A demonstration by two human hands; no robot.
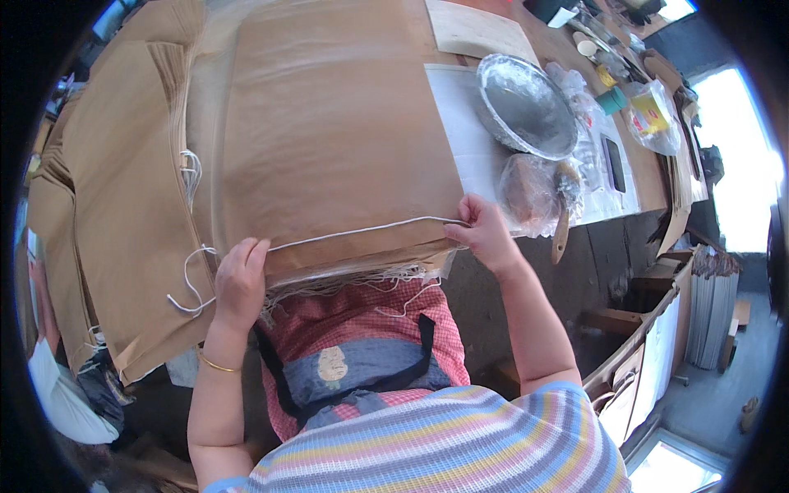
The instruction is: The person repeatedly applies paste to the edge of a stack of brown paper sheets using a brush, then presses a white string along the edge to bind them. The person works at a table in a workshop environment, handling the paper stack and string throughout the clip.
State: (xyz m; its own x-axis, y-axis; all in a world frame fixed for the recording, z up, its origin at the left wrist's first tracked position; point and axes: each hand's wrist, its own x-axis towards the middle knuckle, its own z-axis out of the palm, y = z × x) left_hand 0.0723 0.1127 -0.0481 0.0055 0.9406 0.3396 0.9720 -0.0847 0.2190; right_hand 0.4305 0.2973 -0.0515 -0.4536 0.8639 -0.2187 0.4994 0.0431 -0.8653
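A white cord runs stretched between my hands across the near edge of a large brown paper sheet. My left hand pinches it at the sheet's left side, and a loose tail loops out to the left. At the near right corner, my right hand grips the other end between thumb and fingers. Beneath the sheet's near edge hang several white cord ends, over the red checked apron on my lap.
Stacked brown paper with cords lies at left. To the right are a metal basin coated in whitish residue, a plastic-wrapped brownish block, a wooden-handled brush and a phone. A cardboard box stands below, at right.
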